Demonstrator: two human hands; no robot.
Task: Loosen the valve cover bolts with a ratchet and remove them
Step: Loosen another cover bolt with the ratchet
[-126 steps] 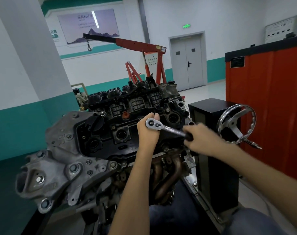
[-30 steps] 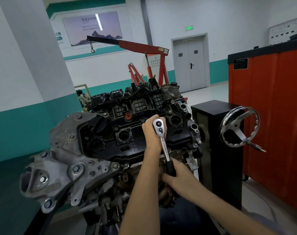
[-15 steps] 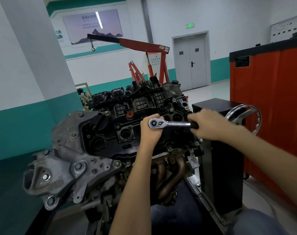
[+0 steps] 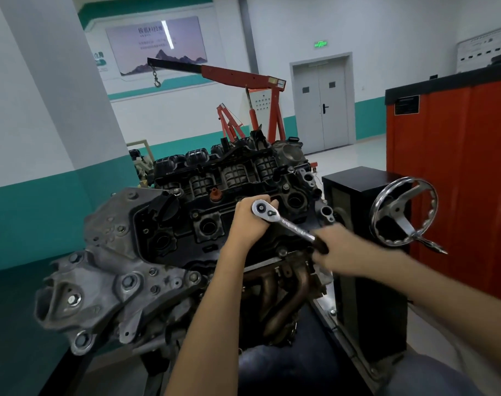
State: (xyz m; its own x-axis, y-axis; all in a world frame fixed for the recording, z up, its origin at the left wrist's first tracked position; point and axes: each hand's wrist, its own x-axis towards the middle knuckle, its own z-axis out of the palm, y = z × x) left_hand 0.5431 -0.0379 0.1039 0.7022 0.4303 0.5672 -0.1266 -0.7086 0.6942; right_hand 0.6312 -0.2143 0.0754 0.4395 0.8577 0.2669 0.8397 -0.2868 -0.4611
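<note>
As left hand (image 4: 250, 222) cups ratchet (image 4: 286, 224) | right hand (image 4: 347, 250) near handwheel (image 4: 397, 209), apart

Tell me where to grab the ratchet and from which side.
Take the ratchet by its black grip, from the right: it slants down-right off the engine, leverage is likely best there, and the left hand cups the head.
</note>
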